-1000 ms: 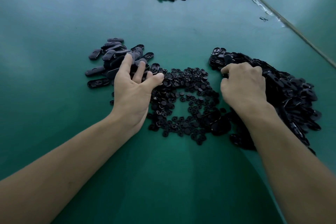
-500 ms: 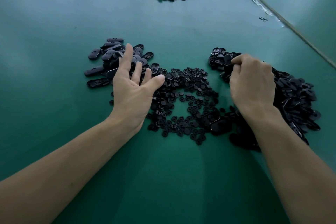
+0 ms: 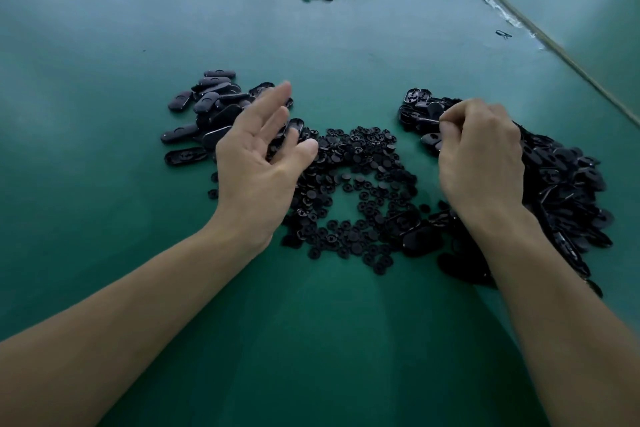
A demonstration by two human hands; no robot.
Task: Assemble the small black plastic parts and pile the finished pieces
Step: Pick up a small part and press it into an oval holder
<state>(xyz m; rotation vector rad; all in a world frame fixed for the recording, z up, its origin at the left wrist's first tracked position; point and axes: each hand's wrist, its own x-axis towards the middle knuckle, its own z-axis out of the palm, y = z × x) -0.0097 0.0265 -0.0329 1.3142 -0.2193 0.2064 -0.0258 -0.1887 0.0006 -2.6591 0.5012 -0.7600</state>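
Green tabletop kept stock sorted for reach: left hand spread empty over finished black oval plastic pieces, right hand pinching a black oval plastic shell off its heap, small round black plastic discs between.

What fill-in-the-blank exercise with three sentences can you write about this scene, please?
1. The table is ____ in colour.
2. The small round parts lie ____ the left hand and the right hand.
3. The hand with curled fingers is the ____ one.
Missing words: green; between; right.
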